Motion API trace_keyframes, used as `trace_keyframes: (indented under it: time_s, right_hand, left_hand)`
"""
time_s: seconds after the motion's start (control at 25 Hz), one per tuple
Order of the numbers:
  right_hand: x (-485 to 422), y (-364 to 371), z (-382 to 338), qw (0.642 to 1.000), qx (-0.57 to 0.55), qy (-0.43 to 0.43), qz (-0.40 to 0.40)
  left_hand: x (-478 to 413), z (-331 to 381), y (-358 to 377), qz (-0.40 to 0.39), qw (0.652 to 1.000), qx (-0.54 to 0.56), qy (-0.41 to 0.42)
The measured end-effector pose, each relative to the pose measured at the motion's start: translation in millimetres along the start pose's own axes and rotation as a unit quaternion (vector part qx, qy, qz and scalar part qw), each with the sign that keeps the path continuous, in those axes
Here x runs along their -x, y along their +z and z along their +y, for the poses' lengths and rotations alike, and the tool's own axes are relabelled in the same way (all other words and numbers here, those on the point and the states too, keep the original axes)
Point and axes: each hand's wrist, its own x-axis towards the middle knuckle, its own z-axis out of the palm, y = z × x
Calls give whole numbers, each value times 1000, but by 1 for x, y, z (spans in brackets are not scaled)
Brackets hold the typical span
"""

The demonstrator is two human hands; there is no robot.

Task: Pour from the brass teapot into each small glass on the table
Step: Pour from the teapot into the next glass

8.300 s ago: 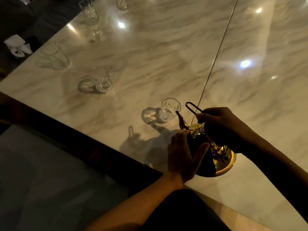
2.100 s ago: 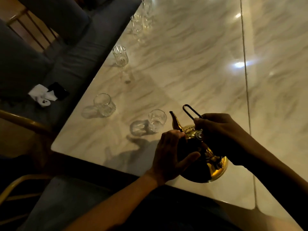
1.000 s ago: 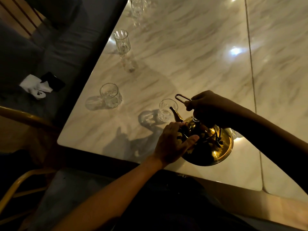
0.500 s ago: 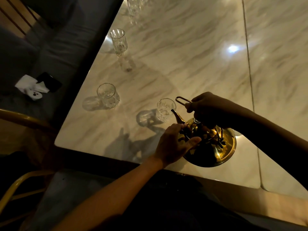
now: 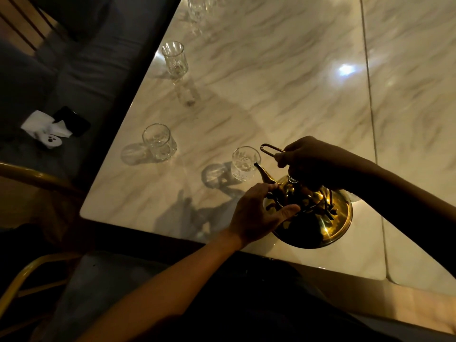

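Note:
The brass teapot (image 5: pixel 318 218) is tipped forward over the marble table (image 5: pixel 271 99), its spout at the rim of the nearest small glass (image 5: pixel 245 166). My right hand (image 5: pixel 311 164) grips the teapot's wire handle from above. My left hand (image 5: pixel 256 215) cups the pot's left side near the spout base, fingers spread against the brass. A second small glass (image 5: pixel 159 141) stands further left. A taller glass (image 5: pixel 174 60) stands beyond it near the left edge, and more glasses (image 5: pixel 197 8) show at the top. I cannot tell whether liquid is flowing.
The table's left edge and rounded near corner (image 5: pixel 85 213) lie close to the glasses. A seam (image 5: pixel 370 95) runs down the tabletop on the right. On a dark cushioned seat to the left lie a white tissue (image 5: pixel 44 127) and a black phone (image 5: pixel 72 120).
The teapot has tipped further forward and its spout has come up to the nearest glass's rim. Both hands keep their hold. The view has shifted slightly.

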Motion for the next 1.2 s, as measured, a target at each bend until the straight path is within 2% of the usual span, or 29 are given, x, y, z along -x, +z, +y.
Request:
trace_keyframes:
  time_s: [1.2]
  right_hand:
    - [-4, -5, -10, 999, 39, 7, -12]
  left_hand:
    - [-10, 0, 1, -8, 1000, 23, -16]
